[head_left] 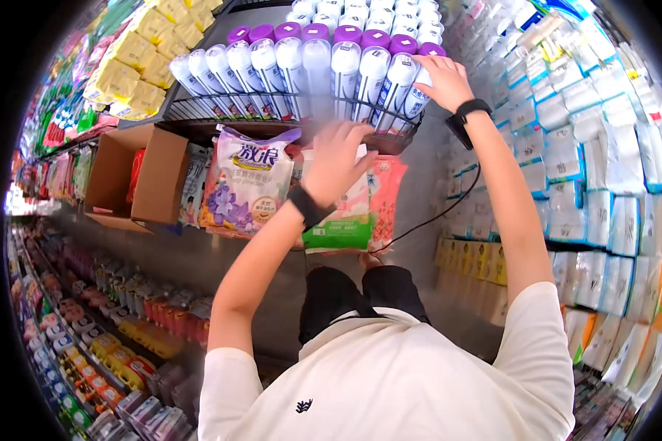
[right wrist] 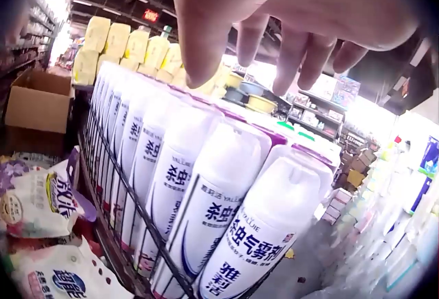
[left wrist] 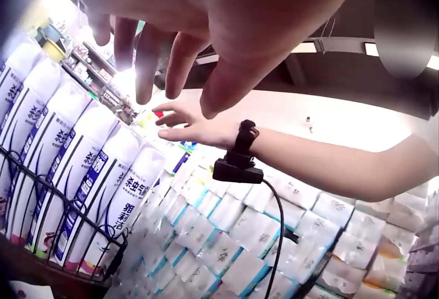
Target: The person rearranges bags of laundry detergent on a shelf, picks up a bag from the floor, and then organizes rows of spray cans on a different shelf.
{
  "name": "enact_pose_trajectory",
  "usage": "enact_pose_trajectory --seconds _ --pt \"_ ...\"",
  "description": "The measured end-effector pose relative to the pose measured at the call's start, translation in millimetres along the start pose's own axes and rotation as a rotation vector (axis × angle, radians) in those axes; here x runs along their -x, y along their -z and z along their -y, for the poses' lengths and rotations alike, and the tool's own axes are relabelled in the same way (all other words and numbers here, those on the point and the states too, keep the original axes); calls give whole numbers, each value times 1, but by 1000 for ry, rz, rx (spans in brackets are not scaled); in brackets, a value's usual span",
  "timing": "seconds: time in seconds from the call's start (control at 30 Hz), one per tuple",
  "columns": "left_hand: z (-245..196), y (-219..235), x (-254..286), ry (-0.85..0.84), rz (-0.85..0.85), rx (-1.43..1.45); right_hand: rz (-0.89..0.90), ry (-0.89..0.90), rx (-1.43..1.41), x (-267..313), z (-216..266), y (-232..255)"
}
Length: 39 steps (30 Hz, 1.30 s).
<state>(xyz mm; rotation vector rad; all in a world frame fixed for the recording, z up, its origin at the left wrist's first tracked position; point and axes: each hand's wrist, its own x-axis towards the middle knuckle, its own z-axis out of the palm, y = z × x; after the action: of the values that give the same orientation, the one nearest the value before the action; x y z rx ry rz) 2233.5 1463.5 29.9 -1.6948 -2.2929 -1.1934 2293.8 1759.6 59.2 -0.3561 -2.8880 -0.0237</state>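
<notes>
White aerosol cans stand in a tilted front row behind a black wire guard. Their printed labels show large in the right wrist view, with the end can closest. My right hand is at the right end of this row, fingers spread above the can tops. Nothing is gripped in it. My left hand, slightly blurred, hovers in front of the shelf edge with its fingers loosely extended and holds nothing. Below it are detergent bags, among them a purple-and-white bag and a green-and-pink bag.
Purple-capped cans stand behind the front row. An open cardboard box sits to the left, under yellow packs. Stacked white packs fill the right side. A black cable hangs from the right wrist.
</notes>
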Motion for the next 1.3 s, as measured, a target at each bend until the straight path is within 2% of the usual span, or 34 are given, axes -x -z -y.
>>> enact_pose_trajectory --seconds 0.13,0.17,0.2,0.23,0.3,0.4,0.53,0.67,0.83,0.93,1.07,1.1,1.23,1.3 --pt "10 -56 -58 101 -42 -103 55 187 79 -40 -22 -21" --pt "12 -67 -69 41 -115 -208 81 223 87 -44 -24 -24" --pt "18 -77 -81 96 -105 -205 100 255 102 -50 -31 -26" --pt "23 -89 -87 151 -88 -195 11 333 111 -53 -37 -32" --pt "32 -108 -103 222 -72 -194 -25 347 96 -56 -46 -43" --pt "40 -125 -119 225 -149 -281 -95 373 121 -59 -51 -53" --pt "54 -128 -135 125 -219 -382 -92 346 135 -60 -49 -50" --pt "68 -125 -144 49 -136 -412 -43 308 188 -62 -42 -47" --pt "75 -118 -155 100 -30 -412 -21 258 208 -66 -39 -43" --pt "82 -115 -158 23 -33 -398 39 182 161 -64 -32 -37" --pt "79 -106 -164 0 -3 -373 12 150 150 -63 -26 -35" --pt "79 -107 -166 -19 -14 -377 -30 153 162 -63 -26 -39" --pt "77 -110 -173 -39 17 -435 -10 145 123 -61 -32 -39" --pt "76 -111 -177 -43 10 -426 -42 228 121 -62 -37 -41"
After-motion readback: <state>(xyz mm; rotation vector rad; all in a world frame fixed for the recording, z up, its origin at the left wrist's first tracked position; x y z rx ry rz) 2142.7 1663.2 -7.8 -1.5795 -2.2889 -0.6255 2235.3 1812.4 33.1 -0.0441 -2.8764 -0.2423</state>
